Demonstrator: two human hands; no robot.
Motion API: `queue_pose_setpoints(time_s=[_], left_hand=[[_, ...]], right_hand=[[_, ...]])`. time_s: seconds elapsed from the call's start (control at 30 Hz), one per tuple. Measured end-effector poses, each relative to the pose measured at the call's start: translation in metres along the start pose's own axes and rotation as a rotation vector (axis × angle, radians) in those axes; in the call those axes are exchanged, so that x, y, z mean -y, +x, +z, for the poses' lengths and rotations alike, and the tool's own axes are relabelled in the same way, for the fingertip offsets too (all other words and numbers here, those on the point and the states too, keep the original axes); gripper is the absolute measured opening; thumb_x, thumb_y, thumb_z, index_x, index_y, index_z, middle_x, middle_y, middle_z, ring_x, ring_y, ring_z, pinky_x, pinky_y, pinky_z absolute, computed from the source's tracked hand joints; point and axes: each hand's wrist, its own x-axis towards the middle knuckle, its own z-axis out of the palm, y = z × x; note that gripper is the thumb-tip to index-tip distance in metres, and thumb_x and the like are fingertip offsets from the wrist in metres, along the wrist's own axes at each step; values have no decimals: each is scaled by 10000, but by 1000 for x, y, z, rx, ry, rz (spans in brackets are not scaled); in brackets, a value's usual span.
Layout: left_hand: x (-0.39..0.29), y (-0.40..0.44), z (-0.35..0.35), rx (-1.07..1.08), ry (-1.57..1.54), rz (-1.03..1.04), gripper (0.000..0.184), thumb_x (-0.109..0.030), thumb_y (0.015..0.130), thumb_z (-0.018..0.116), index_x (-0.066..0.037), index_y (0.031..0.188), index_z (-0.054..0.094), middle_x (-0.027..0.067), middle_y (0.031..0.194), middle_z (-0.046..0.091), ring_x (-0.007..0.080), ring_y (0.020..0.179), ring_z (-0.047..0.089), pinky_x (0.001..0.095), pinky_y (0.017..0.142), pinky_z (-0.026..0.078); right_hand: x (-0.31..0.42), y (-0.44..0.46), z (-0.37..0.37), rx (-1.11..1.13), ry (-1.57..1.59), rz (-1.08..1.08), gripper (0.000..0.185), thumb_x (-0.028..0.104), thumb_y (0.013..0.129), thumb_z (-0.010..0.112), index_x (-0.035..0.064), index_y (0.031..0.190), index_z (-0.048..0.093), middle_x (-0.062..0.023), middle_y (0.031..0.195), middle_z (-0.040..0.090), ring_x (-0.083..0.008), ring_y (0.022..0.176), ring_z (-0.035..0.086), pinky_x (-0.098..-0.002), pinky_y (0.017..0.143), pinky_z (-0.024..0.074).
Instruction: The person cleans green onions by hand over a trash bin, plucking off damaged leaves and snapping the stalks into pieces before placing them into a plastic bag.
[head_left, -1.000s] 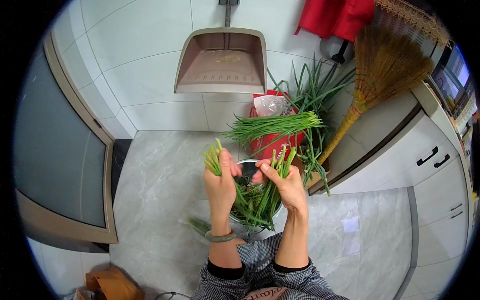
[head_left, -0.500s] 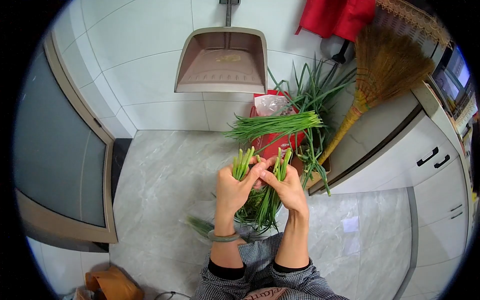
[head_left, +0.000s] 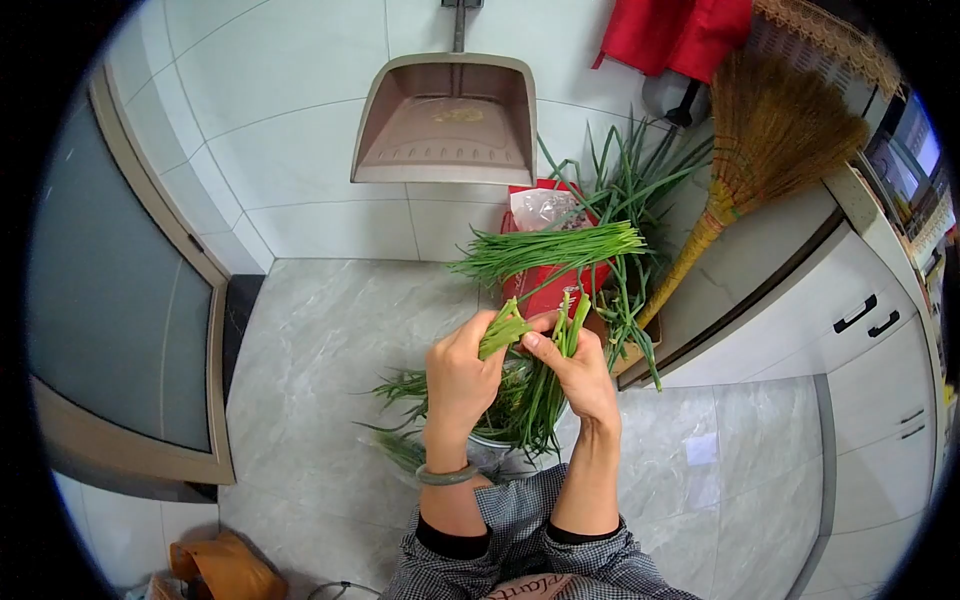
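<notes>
Two green bunches (head_left: 503, 336), left hand (head_left: 462, 365) clamped on one, right hand (head_left: 580, 372) on the other, close together now, broom (head_left: 765, 130) at two o'clock, dustpan (head_left: 445, 125) at twelve

One head-worn view; looks from above the wearer's lap (head_left: 520, 522), facing forward and steeply down; lap at 6 o'clock, nearest the lens along with the forearms (head_left: 585, 475); left-hand fingers (head_left: 480, 327) and right-hand fingers (head_left: 545, 350) close in, near frame centre; floor (head_left: 320, 350) seen from overhead, wall (head_left: 290, 160) farther off, with dustpan (head_left: 450, 125) at 12; door (head_left: 130, 270) at 9, cabinet (head_left: 880, 385) between 3 and 4, broom (head_left: 770, 130) at 2; very wide lens, straight edges bowed, dark rounded border at frame corners.
</notes>
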Motion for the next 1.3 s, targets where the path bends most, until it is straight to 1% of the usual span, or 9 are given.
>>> queue_pose_setpoints(time_s=[0.1,0.3,0.47,0.7,0.8,1.0,1.13,1.2,1.3], left_hand=[[2,0,5,-81,1,50,103,-91,853,673,-5,896,636,207,726,606,246,602,622,337,552,448],[8,3,1,-272,-54,-69,146,-134,873,679,-2,929,652,96,698,649,151,612,611,310,561,448],[0,2,-2,-34,-192,-354,144,-133,849,716,-9,912,678,-69,623,497,19,546,382,226,491,329],[-10,2,7,78,-713,-350,160,-130,855,715,17,911,693,-98,592,433,6,532,365,211,476,292],[-2,0,4,39,-400,-365,211,-158,849,719,32,935,691,-31,593,505,44,598,546,225,519,417],[-9,0,2,2,-406,-297,178,-135,873,680,39,908,683,74,789,690,101,698,604,266,647,483],[-3,-2,6,-1,-403,-307,167,-134,873,679,27,915,684,65,785,686,100,701,601,266,651,481],[0,0,12,-112,-439,-133,150,-131,860,702,13,896,689,-83,605,479,17,553,411,217,485,317],[-9,-1,3,-23,-356,-272,140,-130,855,702,4,893,687,-89,604,448,16,556,396,216,491,308]], right_hand=[[4,-1,3,-9,59,32,150,107,891,658,-27,949,625,-22,792,605,-101,654,555,-243,615,473],[10,-5,-9,41,188,195,210,130,892,651,-46,1004,636,-51,805,610,-120,648,553,-257,578,459],[9,-4,-11,49,438,272,224,130,895,647,-43,1034,615,-41,750,578,-104,632,522,-237,535,424],[14,-5,-7,148,602,334,232,119,884,663,0,1046,546,-36,752,556,-109,615,506,-239,520,413],[13,-5,-4,99,492,236,227,72,854,693,1,1022,558,-48,754,565,-112,607,518,-238,496,407],[17,-5,-7,101,472,267,174,135,885,671,0,953,584,-70,736,597,-106,557,515,-233,470,407],[17,-6,-6,79,428,273,171,158,899,656,5,933,588,-74,731,602,-102,557,515,-227,458,402],[17,-7,-5,36,448,257,167,154,895,661,5,924,592,-74,724,603,-103,556,519,-223,458,399],[17,-7,-6,59,391,243,180,169,901,652,-2,911,596,-75,707,601,-101,545,519,-225,457,402]])
